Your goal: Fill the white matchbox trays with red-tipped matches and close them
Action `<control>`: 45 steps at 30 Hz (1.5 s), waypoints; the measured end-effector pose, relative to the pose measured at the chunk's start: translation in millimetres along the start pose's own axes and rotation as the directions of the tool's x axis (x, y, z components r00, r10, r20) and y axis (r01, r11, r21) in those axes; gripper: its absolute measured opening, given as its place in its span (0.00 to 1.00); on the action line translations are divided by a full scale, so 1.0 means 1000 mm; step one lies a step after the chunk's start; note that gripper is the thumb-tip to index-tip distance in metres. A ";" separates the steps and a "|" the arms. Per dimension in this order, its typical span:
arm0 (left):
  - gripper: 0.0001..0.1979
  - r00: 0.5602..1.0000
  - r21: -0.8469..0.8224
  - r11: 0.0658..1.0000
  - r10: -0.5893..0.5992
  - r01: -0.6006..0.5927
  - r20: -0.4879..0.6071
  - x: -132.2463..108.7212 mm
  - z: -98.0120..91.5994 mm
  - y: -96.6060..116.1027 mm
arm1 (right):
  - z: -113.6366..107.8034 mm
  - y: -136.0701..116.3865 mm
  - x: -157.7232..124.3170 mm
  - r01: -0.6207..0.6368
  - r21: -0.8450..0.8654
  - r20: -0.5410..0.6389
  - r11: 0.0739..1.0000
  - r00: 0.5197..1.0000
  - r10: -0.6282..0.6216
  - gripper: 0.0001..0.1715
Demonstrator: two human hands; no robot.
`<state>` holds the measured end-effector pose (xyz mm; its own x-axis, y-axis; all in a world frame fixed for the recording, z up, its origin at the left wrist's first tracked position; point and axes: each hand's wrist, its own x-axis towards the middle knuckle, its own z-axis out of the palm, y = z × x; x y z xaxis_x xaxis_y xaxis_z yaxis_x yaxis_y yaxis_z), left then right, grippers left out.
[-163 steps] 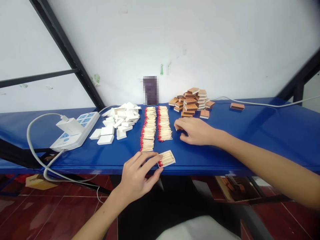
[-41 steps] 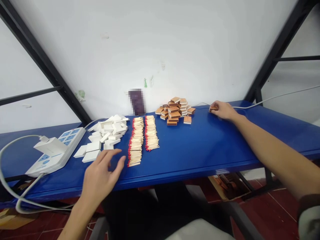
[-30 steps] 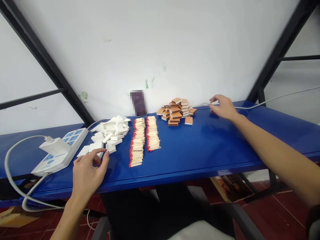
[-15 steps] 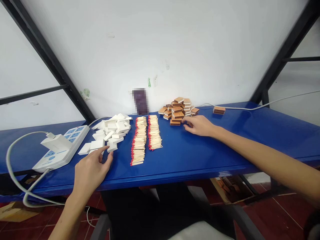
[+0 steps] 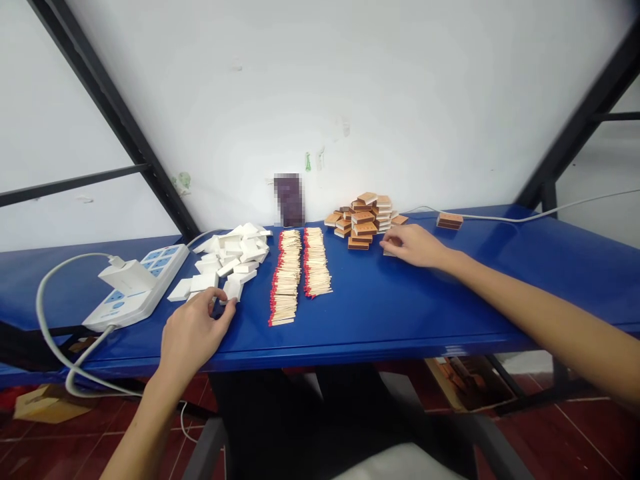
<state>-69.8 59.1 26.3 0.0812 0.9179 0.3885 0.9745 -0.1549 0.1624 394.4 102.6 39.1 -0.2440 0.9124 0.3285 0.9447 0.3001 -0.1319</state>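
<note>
My left hand (image 5: 193, 331) is at the near edge of a pile of white matchbox trays (image 5: 233, 255), thumb and fingers pinched on one white tray (image 5: 231, 291). My right hand (image 5: 413, 244) lies on the blue table (image 5: 410, 300) beside a heap of brown matchbox sleeves (image 5: 364, 217), fingers closed on one brown sleeve (image 5: 389, 251). Two rows of red-tipped matches (image 5: 299, 273) lie between the hands. A single closed matchbox (image 5: 449, 221) sits apart at the far right.
A white power strip (image 5: 137, 287) with a plugged adapter and grey cable lies at the left. Another cable (image 5: 540, 214) runs along the back right. Black frame bars rise on both sides. A box of matchboxes sits on the floor under the table.
The filled tray left the front edge. My right hand went to the far right, left a closed matchbox there, then came back to the brown heap. My left hand moved to the white trays.
</note>
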 end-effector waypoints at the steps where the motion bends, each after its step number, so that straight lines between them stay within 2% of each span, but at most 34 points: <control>1: 0.18 1.000 0.005 1.000 0.003 -0.003 -0.017 0.000 0.000 0.001 | -0.001 -0.002 0.000 0.002 0.019 0.003 1.000 1.000 -0.002 0.18; 6: 0.20 0.998 0.020 1.000 0.011 -0.010 -0.057 -0.002 -0.001 0.002 | -0.002 -0.008 -0.003 -0.012 0.078 -0.003 0.997 1.000 0.012 0.19; 9: 0.18 0.998 0.056 0.998 -0.010 0.013 -0.057 -0.002 0.000 0.002 | 0.001 -0.005 -0.003 -0.023 0.027 -0.129 0.999 0.991 0.027 0.19; 12: 0.15 0.996 0.046 0.999 -0.007 0.011 -0.084 -0.001 0.002 0.001 | 0.002 -0.004 -0.001 0.039 -0.006 -0.262 0.999 0.964 -0.039 0.19; 15: 0.12 0.993 0.011 1.000 -0.010 0.011 -0.116 -0.001 0.004 0.000 | -0.002 -0.013 0.000 0.107 0.015 -0.329 0.994 0.940 -0.096 0.17; 17: 0.11 0.993 -0.013 0.999 -0.033 0.031 -0.113 0.000 0.005 -0.002 | -0.008 -0.029 -0.001 0.163 0.065 -0.337 0.984 0.932 -0.132 0.15; 20: 0.14 0.995 -0.047 0.998 -0.040 0.036 -0.088 0.002 0.007 -0.005 | -0.012 -0.065 -0.005 0.330 0.171 -0.193 0.928 0.935 -0.297 0.13; 22: 0.15 0.996 -0.056 0.998 -0.014 0.009 -0.084 0.004 0.008 -0.007 | -0.009 -0.091 -0.008 0.428 0.170 -0.108 0.888 0.904 -0.415 0.09; 24: 0.16 0.996 -0.059 0.998 0.010 -0.015 -0.092 0.003 0.008 -0.008 | -0.002 -0.112 -0.008 0.538 0.181 -0.038 0.823 0.840 -0.541 0.07; 27: 0.16 0.984 -0.089 0.996 0.004 -0.020 -0.180 0.000 0.006 -0.008 | 0.010 -0.127 -0.003 0.570 0.198 0.020 0.797 0.811 -0.585 0.05; 31: 0.14 0.923 -0.142 0.989 -0.015 -0.043 -0.385 -0.006 0.004 -0.004 | 0.017 -0.128 0.000 0.480 0.291 0.030 0.827 0.860 -0.510 0.03; 38: 0.09 0.907 -0.236 0.962 0.024 -0.135 -0.420 -0.010 0.000 0.000 | 0.025 -0.132 -0.004 0.399 0.357 0.025 0.845 0.900 -0.435 0.05; 40: 0.08 0.903 -0.293 0.928 0.093 -0.231 -0.419 -0.017 -0.004 0.009 | 0.028 -0.133 -0.003 0.383 0.360 0.016 0.850 0.909 -0.416 0.04; 41: 0.07 0.904 -0.315 0.900 0.167 -0.303 -0.394 -0.022 -0.006 0.017 | 0.029 -0.134 -0.003 0.378 0.359 0.015 0.853 0.912 -0.410 0.04; 43: 0.07 0.899 -0.372 0.829 0.319 -0.418 -0.300 -0.034 -0.007 0.034 | 0.030 -0.134 -0.002 0.370 0.352 0.011 0.860 0.917 -0.399 0.04; 45: 0.06 0.895 -0.470 0.763 0.407 -0.444 -0.184 -0.046 -0.005 0.052 | 0.031 -0.133 -0.002 0.367 0.348 0.004 0.863 0.920 -0.393 0.04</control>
<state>-23.6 6.4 21.5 0.4304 0.6910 0.5807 0.6091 -0.6972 0.3781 262.7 69.2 27.1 -0.5965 0.7220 0.3506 0.6492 0.6908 -0.3182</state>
